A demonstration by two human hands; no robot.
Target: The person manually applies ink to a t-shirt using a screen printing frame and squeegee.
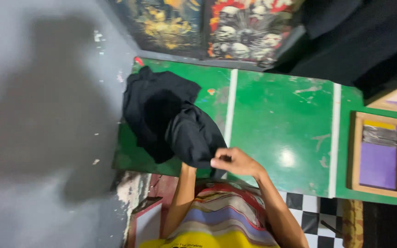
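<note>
Green worktop, framed screen, printed panels and grey wall

A green worktop (276,124) with scuffed paint is crossed by two white stripes (230,105); a small red mark sits at its far left corner. At its right end lies a wooden-framed screen (381,154) showing a purple field with a yellow band above it. Behind the worktop stand two dark printed panels, one with yellow figures (166,23), one with skulls in red and white (246,27). A grey wall (37,124) fills the left side. Black-and-white checkered floor (306,213) shows below the worktop's near edge.
</note>
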